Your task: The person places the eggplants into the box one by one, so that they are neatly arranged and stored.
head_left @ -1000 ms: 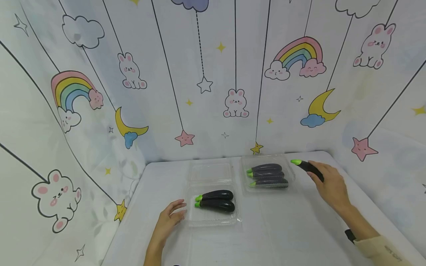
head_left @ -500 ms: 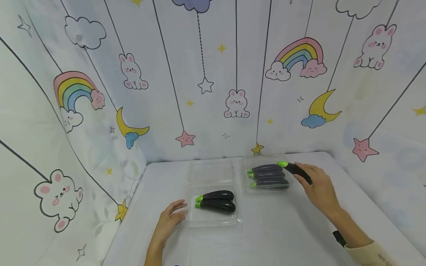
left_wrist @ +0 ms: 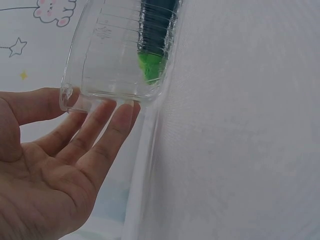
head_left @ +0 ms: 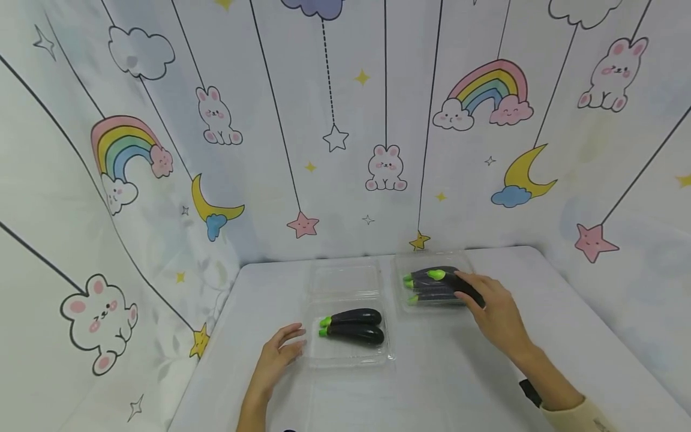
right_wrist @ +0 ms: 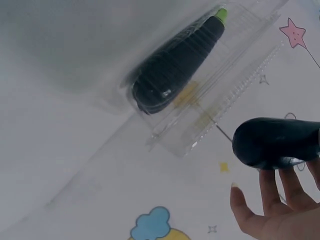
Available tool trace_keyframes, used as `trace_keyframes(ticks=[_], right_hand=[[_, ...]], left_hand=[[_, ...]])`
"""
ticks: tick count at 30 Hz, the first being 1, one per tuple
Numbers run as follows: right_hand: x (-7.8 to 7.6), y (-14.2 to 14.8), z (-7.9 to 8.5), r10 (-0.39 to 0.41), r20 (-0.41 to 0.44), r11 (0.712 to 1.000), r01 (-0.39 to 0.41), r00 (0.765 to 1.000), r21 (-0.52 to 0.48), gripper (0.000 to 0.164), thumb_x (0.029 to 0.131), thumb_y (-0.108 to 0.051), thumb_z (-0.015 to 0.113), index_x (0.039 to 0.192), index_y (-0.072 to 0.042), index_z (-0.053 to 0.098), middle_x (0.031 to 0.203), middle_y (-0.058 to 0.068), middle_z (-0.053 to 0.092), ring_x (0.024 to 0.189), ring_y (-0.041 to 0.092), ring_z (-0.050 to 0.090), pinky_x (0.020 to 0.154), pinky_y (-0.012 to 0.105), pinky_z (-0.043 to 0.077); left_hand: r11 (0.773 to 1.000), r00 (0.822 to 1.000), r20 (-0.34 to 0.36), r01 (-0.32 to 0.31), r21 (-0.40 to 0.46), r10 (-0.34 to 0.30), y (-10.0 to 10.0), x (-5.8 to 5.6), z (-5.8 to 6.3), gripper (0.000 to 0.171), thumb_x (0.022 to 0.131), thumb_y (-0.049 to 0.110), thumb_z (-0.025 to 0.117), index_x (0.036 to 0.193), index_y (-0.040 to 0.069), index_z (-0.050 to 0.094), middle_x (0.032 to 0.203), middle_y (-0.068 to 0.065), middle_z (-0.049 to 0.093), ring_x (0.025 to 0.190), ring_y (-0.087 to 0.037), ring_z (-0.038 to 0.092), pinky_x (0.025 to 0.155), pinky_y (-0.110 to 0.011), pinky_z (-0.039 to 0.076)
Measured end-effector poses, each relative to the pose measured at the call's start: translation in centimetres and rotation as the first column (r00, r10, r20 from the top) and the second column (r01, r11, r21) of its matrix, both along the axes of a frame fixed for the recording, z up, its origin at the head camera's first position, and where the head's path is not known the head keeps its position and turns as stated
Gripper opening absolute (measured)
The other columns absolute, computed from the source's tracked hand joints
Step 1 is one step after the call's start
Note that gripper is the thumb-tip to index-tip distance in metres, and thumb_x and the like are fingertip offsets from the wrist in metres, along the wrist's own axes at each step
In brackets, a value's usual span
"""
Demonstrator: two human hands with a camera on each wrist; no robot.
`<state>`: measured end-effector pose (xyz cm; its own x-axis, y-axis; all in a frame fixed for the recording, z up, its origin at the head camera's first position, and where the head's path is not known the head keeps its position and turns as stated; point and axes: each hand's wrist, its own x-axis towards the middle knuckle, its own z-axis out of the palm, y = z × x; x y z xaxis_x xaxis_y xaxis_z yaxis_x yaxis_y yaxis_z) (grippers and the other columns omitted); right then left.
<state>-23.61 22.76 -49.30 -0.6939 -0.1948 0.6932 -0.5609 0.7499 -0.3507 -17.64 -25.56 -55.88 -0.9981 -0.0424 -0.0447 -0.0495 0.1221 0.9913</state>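
My right hand holds a dark eggplant with a bright green cap, which overlaps the back-right clear plastic box in the head view. In the right wrist view its rounded end hangs beyond my fingers, apart from that box. Two glossy eggplants lie side by side in the nearer clear plastic box, caps to the left. At its left end is my left hand, fingers relaxed. In the left wrist view, the fingertips are against the end wall and the thumb is by the rim.
The nearer box's clear lid lies folded back behind it. The back-right clear box contains several eggplants seen through its plastic. A white cloth covers the table, and a printed curtain rises along the back and sides.
My right hand has carried the eggplant leftward, from right of the back-right box to in front of it in the head view. The left hand stays at the nearer box.
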Motion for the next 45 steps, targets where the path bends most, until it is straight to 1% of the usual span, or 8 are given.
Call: trace_keyframes(ticks=[6, 9, 13, 17, 22, 32, 39, 45], right_hand=[[0.4, -1.3, -0.2, 0.011, 0.036, 1.000, -0.010, 0.999, -0.018, 0.059, 0.088, -0.009, 0.083, 0.143, -0.018, 0.064, 0.133, 0.015, 0.066, 0.123, 0.040, 0.059, 0.097, 0.062, 0.051], [0.4, -2.0, -0.3, 0.028, 0.048, 0.999, -0.028, 0.998, -0.016, 0.059, 0.090, -0.011, 0.082, 0.145, -0.019, 0.063, 0.132, 0.013, 0.066, 0.123, 0.038, 0.060, 0.098, 0.060, 0.051], [0.5, -2.8, -0.6, 0.048, 0.049, 0.999, -0.048, 0.998, -0.008, 0.058, 0.090, -0.012, 0.082, 0.145, -0.020, 0.063, 0.131, 0.010, 0.067, 0.123, 0.034, 0.061, 0.099, 0.054, 0.052], [0.5, -3.6, -0.6, 0.056, 0.046, 0.998, -0.056, 0.997, 0.002, 0.057, 0.090, -0.014, 0.082, 0.143, -0.020, 0.064, 0.130, 0.009, 0.067, 0.121, 0.033, 0.062, 0.098, 0.052, 0.053], [0.5, -4.5, -0.5, 0.071, 0.066, 0.997, -0.072, 0.995, 0.003, 0.055, 0.091, -0.015, 0.082, 0.143, -0.021, 0.064, 0.130, 0.006, 0.067, 0.121, 0.029, 0.062, 0.098, 0.048, 0.054], [0.6, -6.5, -1.1, 0.078, 0.074, 0.997, -0.079, 0.994, 0.000, 0.054, 0.091, -0.017, 0.082, 0.142, -0.023, 0.065, 0.130, 0.005, 0.067, 0.120, 0.029, 0.062, 0.094, 0.051, 0.056], [1.1, -8.3, -0.8, 0.083, 0.119, 0.997, -0.083, 0.989, -0.006, 0.050, 0.092, -0.021, 0.082, 0.140, -0.021, 0.067, 0.129, 0.007, 0.067, 0.119, 0.031, 0.062, 0.091, 0.053, 0.057], [1.2, -9.4, -0.6, 0.082, 0.142, 0.997, -0.083, 0.986, 0.000, 0.049, 0.094, -0.026, 0.080, 0.140, -0.023, 0.066, 0.129, 0.006, 0.067, 0.118, 0.030, 0.062, 0.089, 0.052, 0.058]], left_hand=[[1.000, 1.000, 0.003, -0.006, -0.009, 0.006, 0.0, -0.1, -0.1, 0.049, 0.099, 0.009, 0.069, 0.146, 0.005, 0.056, 0.141, -0.016, 0.063, 0.117, -0.035, 0.068, 0.095, -0.047, 0.060], [1.000, 1.000, 0.004, -0.007, -0.015, 0.007, 0.0, -0.1, -0.1, 0.050, 0.099, 0.011, 0.071, 0.146, 0.005, 0.055, 0.141, -0.016, 0.063, 0.117, -0.034, 0.068, 0.094, -0.046, 0.060], [1.000, 1.000, 0.005, -0.004, -0.010, 0.004, 0.0, -0.1, -0.1, 0.049, 0.100, 0.009, 0.069, 0.147, 0.005, 0.055, 0.141, -0.017, 0.063, 0.119, -0.035, 0.067, 0.095, -0.045, 0.060], [1.000, 1.000, 0.002, -0.002, -0.014, 0.002, 0.0, -0.1, -0.1, 0.048, 0.100, 0.006, 0.067, 0.147, 0.005, 0.055, 0.141, -0.017, 0.063, 0.119, -0.035, 0.067, 0.095, -0.046, 0.060], [1.000, 1.000, 0.002, 0.000, -0.023, 0.000, 0.1, 0.0, 0.1, 0.049, 0.100, 0.008, 0.068, 0.147, 0.005, 0.055, 0.141, -0.016, 0.063, 0.118, -0.034, 0.067, 0.096, -0.044, 0.060], [1.000, 1.000, -0.002, 0.006, -0.028, -0.006, 0.1, 0.0, 0.0, 0.049, 0.100, 0.009, 0.068, 0.147, 0.005, 0.055, 0.142, -0.017, 0.062, 0.118, -0.035, 0.067, 0.095, -0.042, 0.060], [1.000, 1.000, -0.008, 0.006, -0.025, -0.006, 0.1, 0.1, 0.2, 0.048, 0.100, 0.007, 0.067, 0.147, 0.005, 0.055, 0.142, -0.018, 0.061, 0.119, -0.035, 0.067, 0.095, -0.042, 0.060], [1.000, 1.000, -0.002, 0.007, -0.020, -0.007, 0.1, 0.1, 0.4, 0.048, 0.100, 0.007, 0.066, 0.147, 0.007, 0.055, 0.143, -0.017, 0.061, 0.120, -0.035, 0.066, 0.096, -0.043, 0.060]])
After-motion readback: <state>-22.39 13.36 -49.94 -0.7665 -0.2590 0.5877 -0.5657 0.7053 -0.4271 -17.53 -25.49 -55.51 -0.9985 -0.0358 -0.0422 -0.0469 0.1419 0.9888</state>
